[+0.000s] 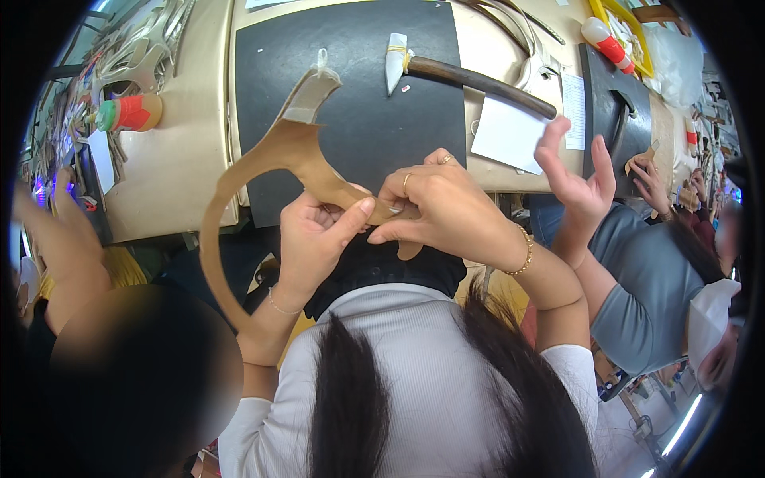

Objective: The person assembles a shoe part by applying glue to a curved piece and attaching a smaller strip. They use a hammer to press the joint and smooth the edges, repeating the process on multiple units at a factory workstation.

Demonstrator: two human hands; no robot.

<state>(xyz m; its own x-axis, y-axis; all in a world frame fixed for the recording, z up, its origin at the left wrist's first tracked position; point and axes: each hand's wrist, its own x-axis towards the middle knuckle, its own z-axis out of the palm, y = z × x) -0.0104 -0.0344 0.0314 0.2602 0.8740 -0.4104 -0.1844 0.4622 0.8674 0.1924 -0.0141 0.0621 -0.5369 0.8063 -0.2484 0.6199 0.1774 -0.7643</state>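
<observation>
left hand [312,239], right hand [434,207]; fingers pinched together

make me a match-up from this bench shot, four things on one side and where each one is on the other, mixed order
Things:
1. tan leather piece
2. hammer
3. glue bottle
4. white paper sheet

Places:
A. on the beige table at far left, lying on its side
B. across the top right edge of the black mat
C. pinched between the left hand and right hand
D. just right of the black mat, below the hammer's handle

Pairs: 1-C, 2-B, 3-A, 4-D
</observation>
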